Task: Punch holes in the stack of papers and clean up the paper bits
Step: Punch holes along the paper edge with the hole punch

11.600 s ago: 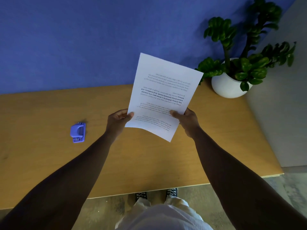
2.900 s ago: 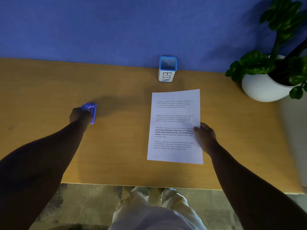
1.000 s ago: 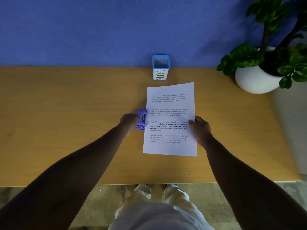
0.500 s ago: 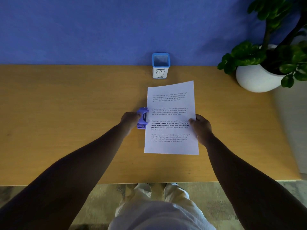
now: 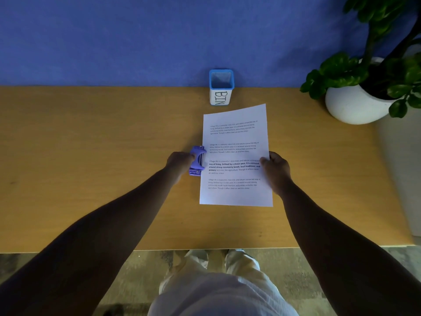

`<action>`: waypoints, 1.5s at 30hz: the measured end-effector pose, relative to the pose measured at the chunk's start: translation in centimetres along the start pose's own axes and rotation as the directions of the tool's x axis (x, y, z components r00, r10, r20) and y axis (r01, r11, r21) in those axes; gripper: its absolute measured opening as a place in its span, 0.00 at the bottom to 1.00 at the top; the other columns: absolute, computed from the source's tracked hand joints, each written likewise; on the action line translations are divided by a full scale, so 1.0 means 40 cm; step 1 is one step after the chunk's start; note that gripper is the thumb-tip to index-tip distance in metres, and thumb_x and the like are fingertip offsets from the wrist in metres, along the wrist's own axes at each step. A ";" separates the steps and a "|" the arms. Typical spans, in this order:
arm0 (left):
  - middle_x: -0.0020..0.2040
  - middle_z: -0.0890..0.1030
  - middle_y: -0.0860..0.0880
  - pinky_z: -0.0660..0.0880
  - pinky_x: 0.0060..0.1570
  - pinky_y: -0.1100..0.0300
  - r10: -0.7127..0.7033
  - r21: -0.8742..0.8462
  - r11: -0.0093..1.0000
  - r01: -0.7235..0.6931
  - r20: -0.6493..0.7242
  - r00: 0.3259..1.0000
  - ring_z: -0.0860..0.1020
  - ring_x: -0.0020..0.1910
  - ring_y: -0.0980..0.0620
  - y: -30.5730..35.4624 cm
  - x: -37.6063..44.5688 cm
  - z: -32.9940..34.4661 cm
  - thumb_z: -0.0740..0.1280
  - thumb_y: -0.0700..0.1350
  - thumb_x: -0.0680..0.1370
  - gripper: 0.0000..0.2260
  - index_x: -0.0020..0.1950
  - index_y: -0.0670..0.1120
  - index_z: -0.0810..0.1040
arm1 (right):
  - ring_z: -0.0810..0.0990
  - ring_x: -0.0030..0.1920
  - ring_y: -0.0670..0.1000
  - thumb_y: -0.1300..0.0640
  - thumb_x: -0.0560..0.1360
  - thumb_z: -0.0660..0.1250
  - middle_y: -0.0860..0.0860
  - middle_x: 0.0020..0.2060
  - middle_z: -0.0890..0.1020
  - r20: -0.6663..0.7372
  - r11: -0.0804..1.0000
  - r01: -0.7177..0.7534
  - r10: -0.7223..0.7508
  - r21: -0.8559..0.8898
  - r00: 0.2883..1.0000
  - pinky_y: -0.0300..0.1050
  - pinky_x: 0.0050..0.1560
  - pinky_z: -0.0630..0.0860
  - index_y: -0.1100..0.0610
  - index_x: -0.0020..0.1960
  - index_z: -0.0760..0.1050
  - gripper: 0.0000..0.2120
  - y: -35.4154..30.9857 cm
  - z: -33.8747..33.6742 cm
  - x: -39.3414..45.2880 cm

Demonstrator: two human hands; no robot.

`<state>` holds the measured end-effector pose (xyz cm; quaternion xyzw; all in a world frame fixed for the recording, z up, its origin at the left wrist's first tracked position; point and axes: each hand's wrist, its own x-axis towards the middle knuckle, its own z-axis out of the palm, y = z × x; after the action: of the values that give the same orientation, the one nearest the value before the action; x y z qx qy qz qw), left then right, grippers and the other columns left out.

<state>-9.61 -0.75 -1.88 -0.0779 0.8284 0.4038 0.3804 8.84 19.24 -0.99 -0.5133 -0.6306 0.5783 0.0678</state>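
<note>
A white stack of printed papers [image 5: 237, 137] lies on the wooden table [image 5: 91, 144], its far right corner lifted a little. A small purple hole punch [image 5: 197, 160] sits against the middle of the stack's left edge. My left hand [image 5: 180, 164] grips the punch from the left. My right hand [image 5: 276, 169] holds the stack's right edge, thumb on top of the page. A small blue-rimmed cup marked "BIN" [image 5: 221, 87] stands behind the papers by the wall. No paper bits show.
A white pot with a green plant [image 5: 355, 103] stands at the table's back right. A blue wall [image 5: 136, 37] runs behind the table. The table's front edge is near my legs; its right end stops beside a grey surface [image 5: 401, 169].
Across the last second the punch has stayed against the stack's left edge with both hands in place; the paper's far end has tilted slightly. Earlier, my left hand fetched the punch from the left.
</note>
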 end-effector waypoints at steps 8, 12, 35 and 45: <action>0.45 0.75 0.44 0.70 0.45 0.55 -0.062 0.048 0.997 0.061 0.014 0.998 0.73 0.45 0.48 -0.010 0.007 -0.001 0.67 0.48 0.79 0.11 0.41 0.43 0.73 | 0.79 0.38 0.46 0.60 0.76 0.62 0.41 0.39 0.82 -0.048 0.999 0.005 -0.003 0.033 0.999 0.38 0.39 0.76 0.46 0.42 0.80 0.12 -0.004 0.000 -0.002; 0.41 0.75 0.47 0.71 0.47 0.55 -0.089 -0.004 0.996 0.089 0.007 0.996 0.74 0.44 0.49 -0.008 0.009 -0.008 0.67 0.47 0.79 0.10 0.51 0.41 0.74 | 0.80 0.40 0.47 0.60 0.77 0.62 0.41 0.40 0.83 -0.004 1.000 0.020 -0.020 -0.011 1.000 0.40 0.41 0.77 0.45 0.45 0.80 0.12 -0.005 -0.007 -0.004; 0.48 0.78 0.44 0.72 0.47 0.56 -0.117 -0.047 0.992 0.119 0.028 0.993 0.75 0.45 0.48 0.003 -0.005 -0.008 0.68 0.47 0.78 0.10 0.52 0.41 0.76 | 0.81 0.42 0.51 0.59 0.76 0.62 0.45 0.41 0.84 0.041 0.995 0.078 -0.076 -0.058 0.996 0.46 0.45 0.79 0.48 0.50 0.81 0.11 -0.017 0.019 -0.015; 0.48 0.77 0.44 0.71 0.46 0.56 -0.113 -0.014 0.993 0.113 0.026 0.993 0.75 0.46 0.49 -0.004 -0.010 0.006 0.68 0.47 0.78 0.09 0.51 0.41 0.76 | 0.80 0.40 0.49 0.61 0.77 0.62 0.47 0.41 0.84 0.043 0.999 0.044 -0.043 -0.020 0.998 0.44 0.44 0.77 0.49 0.51 0.81 0.11 -0.004 0.009 -0.023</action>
<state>-9.14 -0.77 -1.81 -0.1225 0.8147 0.3888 0.4125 8.92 18.37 -0.51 -0.4877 -0.6487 0.5809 0.0616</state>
